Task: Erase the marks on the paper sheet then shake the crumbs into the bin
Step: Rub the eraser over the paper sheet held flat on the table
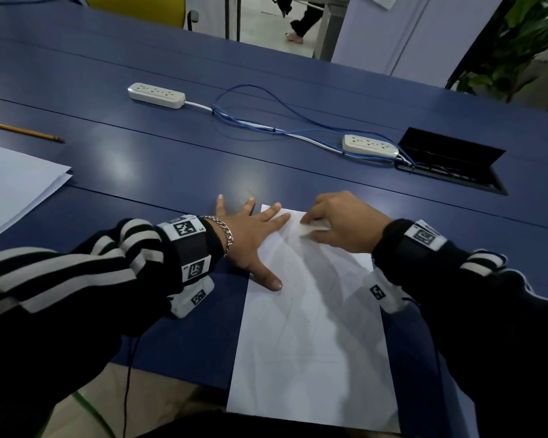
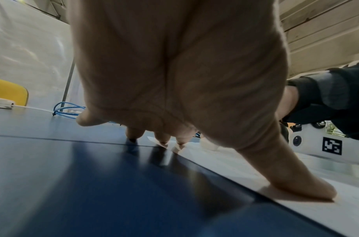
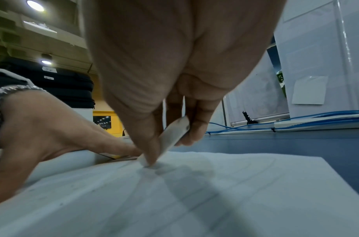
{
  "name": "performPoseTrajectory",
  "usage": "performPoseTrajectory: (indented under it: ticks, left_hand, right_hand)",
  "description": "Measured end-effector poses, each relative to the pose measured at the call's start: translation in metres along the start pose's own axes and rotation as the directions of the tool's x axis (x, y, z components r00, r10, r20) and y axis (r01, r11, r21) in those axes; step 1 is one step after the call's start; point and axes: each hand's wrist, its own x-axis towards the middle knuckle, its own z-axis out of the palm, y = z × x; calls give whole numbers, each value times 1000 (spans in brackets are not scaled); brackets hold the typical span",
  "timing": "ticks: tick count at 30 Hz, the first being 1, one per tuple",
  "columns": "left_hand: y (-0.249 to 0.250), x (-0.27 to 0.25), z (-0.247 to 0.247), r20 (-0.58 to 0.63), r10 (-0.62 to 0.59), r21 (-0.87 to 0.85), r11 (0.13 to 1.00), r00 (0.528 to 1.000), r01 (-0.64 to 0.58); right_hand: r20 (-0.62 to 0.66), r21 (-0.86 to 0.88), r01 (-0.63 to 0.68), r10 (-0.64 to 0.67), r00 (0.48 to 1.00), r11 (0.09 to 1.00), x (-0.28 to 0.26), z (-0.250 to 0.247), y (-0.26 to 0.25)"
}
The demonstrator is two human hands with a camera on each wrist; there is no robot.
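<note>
A white paper sheet lies on the blue table, its near end hanging over the table's front edge. Faint pencil lines and small dark crumbs show on it. My left hand lies flat with spread fingers, thumb and two fingertips pressing the sheet's left edge. My right hand pinches a white eraser between thumb and fingers near the sheet's far end. In the right wrist view the eraser is tilted, its lower tip touching the paper. No bin is in view.
A pencil lies at the far left above a stack of white sheets. Two power strips joined by blue cables cross the table's middle. An open cable hatch sits at the right.
</note>
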Motion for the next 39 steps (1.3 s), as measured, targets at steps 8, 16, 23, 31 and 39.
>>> performPoseTrajectory:
  ticks: [8, 16, 23, 31, 39]
  left_hand:
    - [3, -2, -3, 11, -14, 27, 1000, 1000, 13]
    - [2, -3, -4, 11, -12, 32, 999, 1000, 12]
    - [3, -4, -5, 28, -21, 37, 999, 999, 20]
    - [2, -2, -5, 44, -23, 48, 999, 999, 21]
    - [0, 0, -4, 32, -25, 54, 998, 999, 23]
  right_hand:
    - [54, 18, 11, -12, 998, 1000, 0, -3, 2]
    - [80, 42, 68, -71, 994, 997, -11, 3, -7]
    - [100, 42, 85, -88, 991, 996, -13, 4, -15]
    - [74, 39, 14, -17, 997, 999, -13, 1, -12]
    - [-31, 29, -15, 16, 999, 999, -3, 1, -2]
